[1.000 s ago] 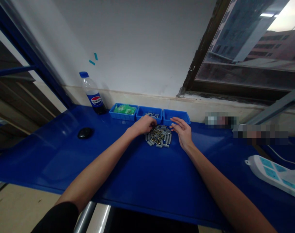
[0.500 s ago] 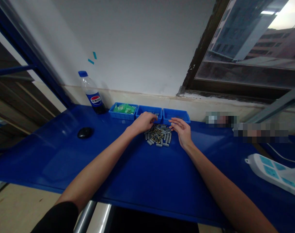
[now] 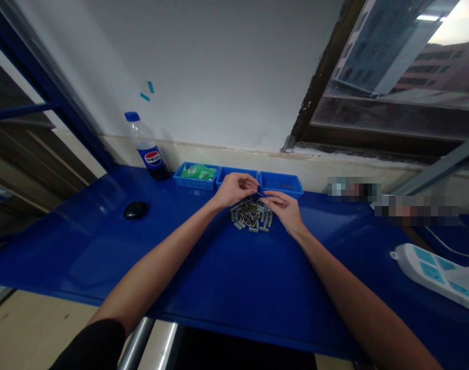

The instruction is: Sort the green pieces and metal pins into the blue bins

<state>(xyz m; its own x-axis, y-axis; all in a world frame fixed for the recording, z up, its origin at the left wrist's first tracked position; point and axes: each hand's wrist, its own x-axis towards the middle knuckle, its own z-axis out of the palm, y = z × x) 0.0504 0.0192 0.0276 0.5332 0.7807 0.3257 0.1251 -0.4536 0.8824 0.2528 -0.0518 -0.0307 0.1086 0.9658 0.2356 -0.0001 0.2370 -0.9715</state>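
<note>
one bare left hand: centre of the frame, fingertips bent toward a thin metal piece; whether it pinches that piece i cannot tell.
one bare right hand: just right of centre, fingers curved toward the same piece; its grip cannot be told either.
pile of gold-toned pins and grey cylinders: on the glossy blue desk, mid-frame, just below the hands.
middle blue plastic bin: behind the left hand, partly hidden.
right-hand blue plastic bin: right of centre, a few slim pieces inside.
left-hand blue plastic bin: left of centre, holding green packets.
clear blue-capped bottle: upright, left of the bins.
</note>
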